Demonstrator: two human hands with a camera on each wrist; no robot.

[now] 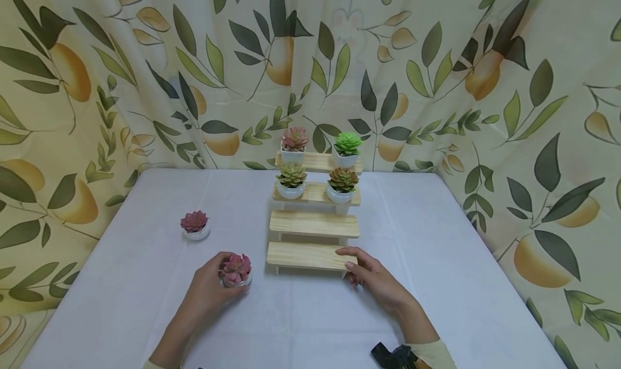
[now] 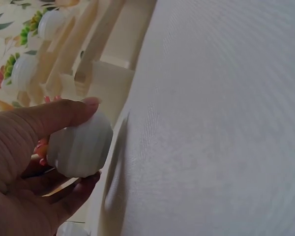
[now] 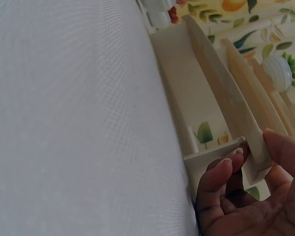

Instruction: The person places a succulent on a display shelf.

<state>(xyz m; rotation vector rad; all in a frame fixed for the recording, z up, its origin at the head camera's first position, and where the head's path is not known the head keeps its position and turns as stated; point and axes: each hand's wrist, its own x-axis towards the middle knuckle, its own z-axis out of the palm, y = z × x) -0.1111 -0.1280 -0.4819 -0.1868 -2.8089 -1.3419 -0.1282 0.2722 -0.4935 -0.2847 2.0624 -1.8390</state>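
Observation:
My left hand (image 1: 213, 283) grips a pink succulent (image 1: 236, 268) in a small white pot; the ribbed pot (image 2: 83, 147) sits between thumb and fingers in the left wrist view, close over the cloth. With my right hand (image 1: 380, 283) I hold the right end of the lowest wooden step (image 1: 305, 255) of a tiered stand, thumb and fingers around its edge (image 3: 258, 152). Two potted succulents stand on the top step, one pinkish (image 1: 294, 143) and one bright green (image 1: 346, 148). On the step below are a pale green one (image 1: 291, 179) and a reddish-green one (image 1: 342, 183).
Another dark pink potted succulent (image 1: 195, 224) stands on the white tablecloth (image 1: 145, 283) at the left. The third step (image 1: 314, 223) is bare wood. Behind the table hangs a fruit-and-leaf patterned curtain (image 1: 320, 62). A black device (image 1: 395, 355) is by my right wrist.

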